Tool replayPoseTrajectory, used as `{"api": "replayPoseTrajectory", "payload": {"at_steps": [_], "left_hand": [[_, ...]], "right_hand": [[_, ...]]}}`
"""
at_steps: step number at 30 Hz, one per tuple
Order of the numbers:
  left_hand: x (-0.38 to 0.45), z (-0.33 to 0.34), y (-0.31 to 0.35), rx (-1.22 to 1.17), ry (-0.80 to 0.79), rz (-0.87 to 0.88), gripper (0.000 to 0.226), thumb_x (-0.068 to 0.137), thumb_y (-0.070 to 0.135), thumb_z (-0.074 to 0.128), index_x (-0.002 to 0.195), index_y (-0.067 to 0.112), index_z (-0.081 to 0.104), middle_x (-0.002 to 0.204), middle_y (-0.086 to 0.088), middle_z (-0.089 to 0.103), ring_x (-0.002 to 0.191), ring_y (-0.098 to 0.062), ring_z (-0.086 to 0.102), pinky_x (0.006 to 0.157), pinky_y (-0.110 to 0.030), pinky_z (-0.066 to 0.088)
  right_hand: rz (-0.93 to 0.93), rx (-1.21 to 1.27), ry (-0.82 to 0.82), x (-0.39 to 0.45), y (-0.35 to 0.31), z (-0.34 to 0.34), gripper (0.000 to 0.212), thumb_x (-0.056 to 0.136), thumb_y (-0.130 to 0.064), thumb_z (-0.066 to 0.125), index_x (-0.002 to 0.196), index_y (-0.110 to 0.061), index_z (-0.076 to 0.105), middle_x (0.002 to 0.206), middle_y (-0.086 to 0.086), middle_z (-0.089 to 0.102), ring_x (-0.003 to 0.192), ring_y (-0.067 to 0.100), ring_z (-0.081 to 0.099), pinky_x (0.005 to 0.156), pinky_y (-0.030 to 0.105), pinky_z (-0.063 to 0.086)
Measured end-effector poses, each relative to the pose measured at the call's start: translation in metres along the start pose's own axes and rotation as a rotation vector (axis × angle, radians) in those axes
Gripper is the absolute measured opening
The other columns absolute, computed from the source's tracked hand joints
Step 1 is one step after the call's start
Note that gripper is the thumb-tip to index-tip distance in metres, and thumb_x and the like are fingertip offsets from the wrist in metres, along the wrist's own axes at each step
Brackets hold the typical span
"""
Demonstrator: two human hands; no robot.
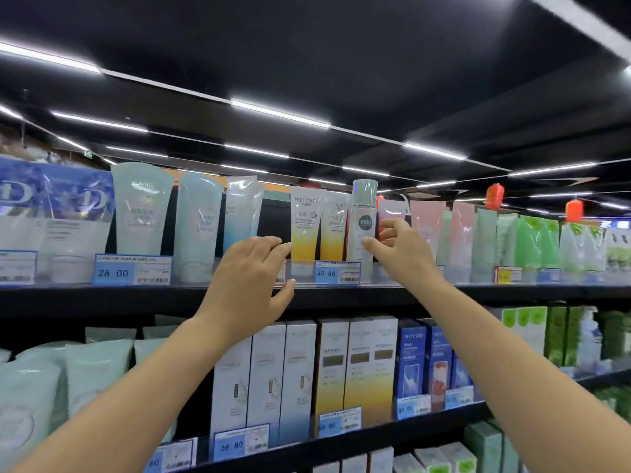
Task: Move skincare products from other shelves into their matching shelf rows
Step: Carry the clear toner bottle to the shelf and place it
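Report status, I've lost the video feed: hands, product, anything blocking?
Left hand open, at the yellow tubes. Right hand open, fingers touching the grey bottle on the top shelf. Tubes crowd both sides.

Two tubes (305,227) are shaded white to yellow. A pale bottle (362,222) is capped in grey-green. Pink tubes (426,223) and green tubes (532,244) are seen; price tags (131,269) are blue.

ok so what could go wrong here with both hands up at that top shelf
The tall bottle stands upright among soft tubes; the right hand, open at its side, could tip it off the shelf edge. The left hand touches the yellow tube and could topple it onto its neighbour.
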State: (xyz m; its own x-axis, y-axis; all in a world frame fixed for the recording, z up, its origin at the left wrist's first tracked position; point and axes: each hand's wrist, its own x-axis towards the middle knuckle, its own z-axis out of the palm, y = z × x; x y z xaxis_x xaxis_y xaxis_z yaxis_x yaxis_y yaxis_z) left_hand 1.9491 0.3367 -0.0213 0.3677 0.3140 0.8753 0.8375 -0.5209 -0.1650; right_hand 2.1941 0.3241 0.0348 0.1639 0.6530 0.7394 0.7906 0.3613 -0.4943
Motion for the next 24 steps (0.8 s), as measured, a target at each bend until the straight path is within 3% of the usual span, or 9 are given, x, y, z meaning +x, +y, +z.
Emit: {"api": "replayPoseTrajectory", "payload": {"at_steps": [5, 9, 13, 17, 22, 24], "left_hand": [[-0.005, 0.017, -0.013, -0.019, -0.016, -0.001, 0.051, 0.084, 0.044, 0.045, 0.122, 0.013, 0.061, 0.111, -0.002, 0.065, 0.103, -0.021, 0.058, 0.097, -0.035, 0.038], [-0.006, 0.022, -0.016, -0.02, -0.009, 0.003, 0.05, 0.084, 0.045, 0.048, 0.122, 0.014, 0.06, 0.107, 0.0, 0.064, 0.099, -0.021, 0.057, 0.097, -0.036, 0.036], [-0.007, 0.024, -0.017, -0.006, -0.016, 0.018, 0.053, 0.084, 0.046, 0.05, 0.124, 0.013, 0.059, 0.108, -0.001, 0.063, 0.1, -0.022, 0.057, 0.097, -0.038, 0.037], [-0.007, 0.023, -0.017, -0.015, -0.021, 0.02, 0.054, 0.084, 0.047, 0.049, 0.125, 0.014, 0.058, 0.109, 0.0, 0.064, 0.101, -0.021, 0.056, 0.098, -0.038, 0.038], [-0.007, 0.023, -0.015, -0.059, -0.003, 0.043, 0.059, 0.084, 0.048, 0.045, 0.131, 0.013, 0.054, 0.123, -0.003, 0.061, 0.114, -0.021, 0.054, 0.107, -0.041, 0.033], [-0.006, 0.02, -0.009, -0.112, 0.016, 0.046, 0.062, 0.084, 0.048, 0.041, 0.133, 0.012, 0.052, 0.128, -0.004, 0.057, 0.119, -0.021, 0.05, 0.108, -0.043, 0.031]], "right_hand": [[0.075, -0.007, 0.02, 0.02, 0.0, 0.016, 0.05, 0.085, -0.039, 0.066, 0.124, -0.014, 0.048, 0.098, -0.006, 0.056, 0.091, 0.014, 0.058, 0.074, 0.028, 0.049], [0.111, -0.024, -0.029, 0.027, 0.006, 0.028, 0.051, 0.083, -0.036, 0.07, 0.123, -0.016, 0.046, 0.095, -0.012, 0.054, 0.086, 0.007, 0.053, 0.067, 0.019, 0.042], [0.128, -0.034, 0.031, 0.028, 0.01, 0.036, 0.058, 0.079, -0.029, 0.074, 0.127, -0.015, 0.045, 0.086, -0.017, 0.052, 0.086, 0.009, 0.057, 0.079, 0.031, 0.052], [0.082, 0.044, 0.142, 0.02, 0.01, 0.037, 0.059, 0.077, -0.022, 0.076, 0.126, -0.02, 0.043, 0.098, -0.008, 0.061, 0.091, 0.013, 0.063, 0.083, 0.04, 0.055], [-0.068, 0.207, 0.337, 0.001, -0.008, 0.011, 0.06, 0.077, -0.017, 0.077, 0.126, -0.024, 0.043, 0.116, -0.003, 0.062, 0.098, 0.007, 0.063, 0.08, 0.025, 0.056], [-0.11, 0.267, 0.371, -0.011, -0.013, -0.009, 0.06, 0.077, -0.018, 0.076, 0.126, -0.027, 0.042, 0.117, -0.005, 0.061, 0.102, 0.008, 0.063, 0.082, 0.025, 0.055]]}}
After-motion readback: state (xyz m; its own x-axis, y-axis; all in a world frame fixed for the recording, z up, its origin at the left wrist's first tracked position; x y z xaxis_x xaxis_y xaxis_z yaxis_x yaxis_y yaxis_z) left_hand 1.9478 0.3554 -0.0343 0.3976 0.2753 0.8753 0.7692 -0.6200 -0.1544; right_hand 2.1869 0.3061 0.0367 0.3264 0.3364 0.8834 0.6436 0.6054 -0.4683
